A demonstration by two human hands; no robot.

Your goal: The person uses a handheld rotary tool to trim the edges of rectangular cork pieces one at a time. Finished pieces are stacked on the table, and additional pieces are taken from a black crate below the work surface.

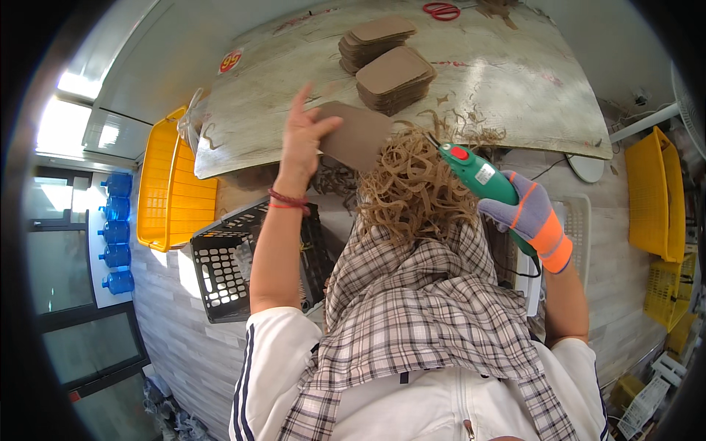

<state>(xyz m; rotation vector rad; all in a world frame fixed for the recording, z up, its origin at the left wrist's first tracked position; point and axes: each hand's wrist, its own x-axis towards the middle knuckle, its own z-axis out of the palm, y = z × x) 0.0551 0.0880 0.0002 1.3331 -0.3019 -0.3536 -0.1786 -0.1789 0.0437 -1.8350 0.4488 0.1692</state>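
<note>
My bare left hand [300, 140], red bands at its wrist, holds a flat brown piece with rounded corners [358, 137] by its left side. The thumb lies over the piece and the other fingers stretch upward, slightly blurred. In my right hand [526, 213], gloved in grey and orange, is a green handheld power tool [482, 176] with a red switch. Its narrow tip points up and left, just right of a heap of curled brown trimmings [415, 184] on my lap. Two stacks of similar brown pieces [397, 77] [376, 38] stand on the table beyond.
The worn table [279, 88] spans the far side, with red scissors [441, 11] at its back. A black crate [220, 275] and yellow basket [169, 184] stand left. At right are a pale crate [577, 235], yellow crates [653, 195] and a fan [687, 110].
</note>
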